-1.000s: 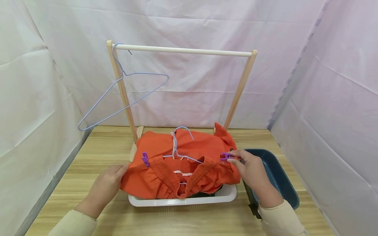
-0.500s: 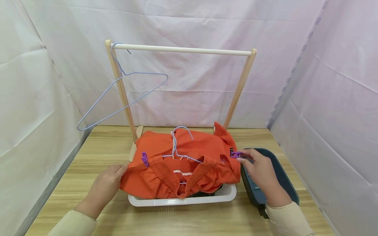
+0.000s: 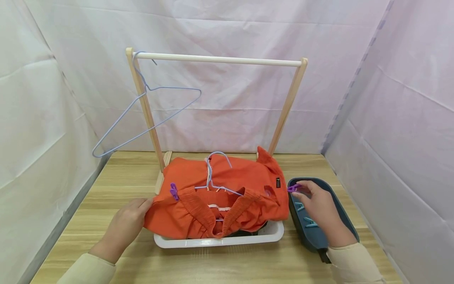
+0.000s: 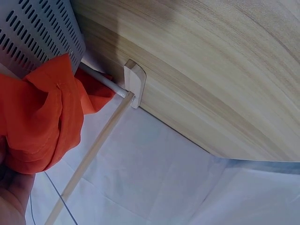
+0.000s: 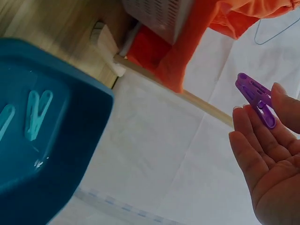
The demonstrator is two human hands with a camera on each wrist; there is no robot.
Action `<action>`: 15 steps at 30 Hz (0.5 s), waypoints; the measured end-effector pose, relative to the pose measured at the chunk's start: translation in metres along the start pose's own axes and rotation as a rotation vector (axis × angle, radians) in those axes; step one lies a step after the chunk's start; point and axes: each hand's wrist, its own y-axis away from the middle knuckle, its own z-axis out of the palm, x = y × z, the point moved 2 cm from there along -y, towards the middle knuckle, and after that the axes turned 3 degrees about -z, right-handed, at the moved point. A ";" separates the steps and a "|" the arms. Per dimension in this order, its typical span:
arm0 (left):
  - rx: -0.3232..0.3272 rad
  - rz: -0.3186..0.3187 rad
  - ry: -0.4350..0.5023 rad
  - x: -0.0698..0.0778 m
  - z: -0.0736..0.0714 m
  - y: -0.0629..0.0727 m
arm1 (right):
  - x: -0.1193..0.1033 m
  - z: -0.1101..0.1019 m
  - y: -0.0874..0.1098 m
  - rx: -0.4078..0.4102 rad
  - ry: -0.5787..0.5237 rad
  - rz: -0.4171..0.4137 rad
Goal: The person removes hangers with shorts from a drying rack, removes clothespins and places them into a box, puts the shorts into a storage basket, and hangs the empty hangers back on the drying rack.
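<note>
The left hand (image 3: 127,225), just left of the white basket (image 3: 213,243), grips the edge of an orange garment (image 3: 188,215). The right hand (image 3: 320,201), to the basket's right, pinches a purple clothespin (image 5: 253,96) between thumb and fingers. Pale sleeves cover both forearms.

The garment lies heaped over the basket, draping past its left, right and back sides; a pale blue hanger (image 3: 211,177) sits inside its gathered band, hook upward. Another purple peg (image 3: 174,191) rests on the cloth above the basket's left part.

Just right of the basket, beneath the right hand, is a dark teal tray (image 3: 337,199) holding light turquoise pegs (image 3: 311,222). Behind the basket stands a wooden rack with a white rail (image 3: 220,60); an empty hanger (image 3: 170,118) hangs from the rail's end, behind and left of the basket.

Under the basket spreads a worktop (image 3: 198,268) of light, streaked wood grain. Creased white sheeting (image 3: 227,23) walls the space behind the basket and to either side.
</note>
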 end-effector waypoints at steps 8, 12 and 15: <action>0.021 0.013 0.008 0.000 0.000 -0.001 | 0.021 0.003 -0.004 -0.063 0.019 0.036; 0.017 0.010 0.005 0.000 0.000 -0.001 | 0.031 0.004 -0.006 -0.092 0.042 0.035; 0.013 0.008 0.002 0.001 0.000 0.000 | 0.039 0.006 -0.008 -0.102 0.064 0.020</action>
